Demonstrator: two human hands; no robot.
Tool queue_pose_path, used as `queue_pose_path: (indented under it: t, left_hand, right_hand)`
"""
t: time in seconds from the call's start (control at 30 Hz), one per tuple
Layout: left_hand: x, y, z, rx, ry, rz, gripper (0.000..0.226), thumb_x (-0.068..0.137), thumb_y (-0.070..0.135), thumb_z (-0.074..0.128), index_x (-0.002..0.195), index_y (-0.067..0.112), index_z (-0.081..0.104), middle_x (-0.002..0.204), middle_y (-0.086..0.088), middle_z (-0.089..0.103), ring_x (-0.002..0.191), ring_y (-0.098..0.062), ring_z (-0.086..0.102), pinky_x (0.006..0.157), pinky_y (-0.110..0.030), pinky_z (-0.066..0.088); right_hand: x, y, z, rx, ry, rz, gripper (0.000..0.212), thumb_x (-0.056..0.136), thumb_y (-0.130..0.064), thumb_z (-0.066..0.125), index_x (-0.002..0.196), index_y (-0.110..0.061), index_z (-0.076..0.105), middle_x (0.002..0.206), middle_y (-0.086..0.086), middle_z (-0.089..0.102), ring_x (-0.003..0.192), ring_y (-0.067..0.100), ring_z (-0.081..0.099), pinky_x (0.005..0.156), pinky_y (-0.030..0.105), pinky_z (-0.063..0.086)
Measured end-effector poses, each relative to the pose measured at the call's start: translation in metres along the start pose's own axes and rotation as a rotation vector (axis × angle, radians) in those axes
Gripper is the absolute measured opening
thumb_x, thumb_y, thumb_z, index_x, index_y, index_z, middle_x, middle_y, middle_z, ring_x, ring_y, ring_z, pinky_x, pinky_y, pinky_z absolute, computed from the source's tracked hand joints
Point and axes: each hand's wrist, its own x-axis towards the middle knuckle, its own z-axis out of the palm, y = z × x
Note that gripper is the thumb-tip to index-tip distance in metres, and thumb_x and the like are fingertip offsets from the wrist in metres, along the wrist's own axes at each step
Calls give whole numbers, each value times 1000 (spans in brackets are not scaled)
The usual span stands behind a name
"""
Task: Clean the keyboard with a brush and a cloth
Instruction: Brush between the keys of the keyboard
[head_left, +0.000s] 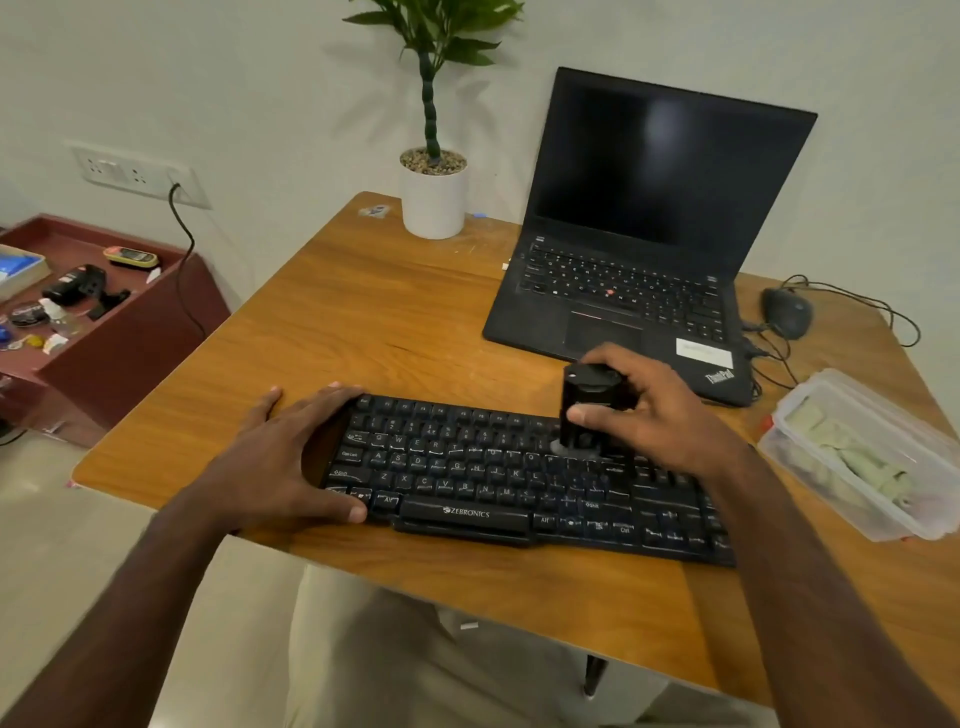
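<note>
Head view: black keyboard (519, 483) with white legends lies near the table (363, 322) front edge. Left hand (291, 452) spread wide, steadying its left end. Right hand (649, 415) grips black brush (589, 410) — pale bristles on the upper keys.

Wooden bench (395, 322). Far right: open black laptop (639, 234), screen dark. Right of it, a black mouse (787, 312) with trailing cable. Far centre: white pot with a green plant (434, 195). Near right edge: clear lidded plastic container (857, 457), pale contents. Left, beyond the bench: dark red shelf (130, 332) holding small items; wall socket (137, 176) above it.
</note>
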Motion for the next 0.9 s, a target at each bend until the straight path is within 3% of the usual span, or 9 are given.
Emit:
queue_pose_path:
  t: [0.07,0.13,0.3,0.43,0.57,0.7,0.9]
  left_hand:
    - [0,2,0,-10,17,6,131,39,96,62,152,50,15,158,19,19,139,3,8,121,-32,-13]
    - [-1,6,-2,-25,26,7,129,38,95,62,151,51,19,154,23,19,133,9,6,118,-26,-13]
    - [-3,16,-6,-51,8,-13,126,34,93,63,146,55,19,149,25,16,123,16,2,116,-25,-11]
    - [-3,10,-4,-27,10,3,128,38,94,64,150,52,19,156,20,21,133,13,6,121,-29,-12]
    - [-4,19,-6,-57,11,-10,125,34,91,64,145,55,18,149,24,17,118,21,1,114,-23,-11]
    - [0,12,-6,-34,-12,5,127,39,91,66,150,51,18,157,18,21,131,10,6,117,-24,-13]
    - [2,9,-10,-60,-77,-27,126,39,92,67,148,55,16,160,15,23,136,5,10,119,-27,-10]
  right_hand:
    - [-2,2,-7,-13,63,-15,27,85,-24,77,107,-21,61,94,-8,63,88,11,65,70,27,58]
    - [-1,0,0,0,126,-74,25,86,-20,77,105,-22,61,91,-9,62,85,9,63,70,22,54]
    - [3,1,27,-12,41,-83,29,87,-28,77,111,-24,62,100,-12,64,95,10,64,77,25,54]
    - [-8,5,1,-14,31,-27,30,84,-30,76,110,-23,62,99,-5,64,91,9,65,71,19,54]
    - [-14,7,-14,-15,144,-21,26,86,-17,77,107,-20,61,96,-2,63,84,0,62,67,15,52]
    - [-13,8,7,37,136,-52,27,87,-20,76,109,-24,61,101,-8,64,93,5,63,75,19,55]
    - [-25,20,-23,-40,120,11,29,87,-24,76,109,-33,60,102,-7,64,93,5,66,71,20,56]
